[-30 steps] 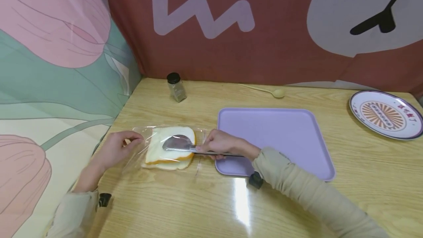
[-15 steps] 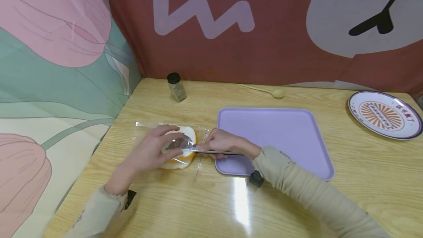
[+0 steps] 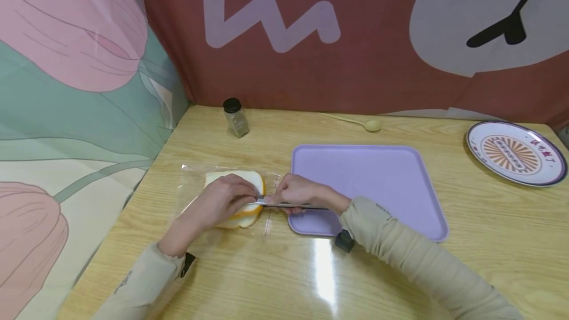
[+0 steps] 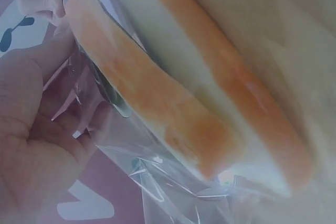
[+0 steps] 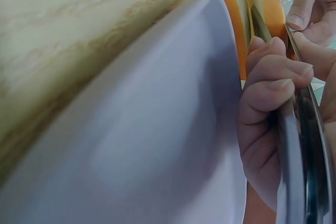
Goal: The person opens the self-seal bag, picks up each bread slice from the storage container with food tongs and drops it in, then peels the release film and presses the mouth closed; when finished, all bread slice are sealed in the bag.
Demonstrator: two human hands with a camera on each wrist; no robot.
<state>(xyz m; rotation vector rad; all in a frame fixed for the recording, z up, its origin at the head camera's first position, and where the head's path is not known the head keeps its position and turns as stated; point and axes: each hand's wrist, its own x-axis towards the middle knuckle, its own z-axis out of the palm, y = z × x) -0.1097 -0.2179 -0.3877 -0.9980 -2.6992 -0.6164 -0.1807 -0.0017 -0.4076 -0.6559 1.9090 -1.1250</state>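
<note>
Two bread slices (image 3: pixel 244 177) lie stacked on the table inside a clear plastic bag (image 3: pixel 188 179). My right hand (image 3: pixel 295 191) grips metal tongs (image 3: pixel 284 205) from the right side. In the right wrist view, its fingers curl around both arms of the tongs (image 5: pixel 287 156), and one dark end sits between the slices (image 5: pixel 236 3). My left hand (image 3: pixel 224 196) is over the top slice, thumb and fingers pinched together at the neck of the tongs. It appears to pinch the bag's film there; the exact hold is partly hidden. The left wrist view shows orange crusts (image 4: pixel 152 93) behind film.
A lilac tray (image 3: pixel 364 172) sits just right of the bread, under my right forearm. Behind stand a black-capped spice jar (image 3: pixel 236 118) and a pale spoon (image 3: pixel 372 125). A patterned plate (image 3: pixel 515 154) lies at the far right. Fabric hangs along the back and left.
My left hand has let go of the bag's left end, moved right across the bread, and closed its fingers beside the tongs' neck. My right hand and the tongs have stayed in place.
</note>
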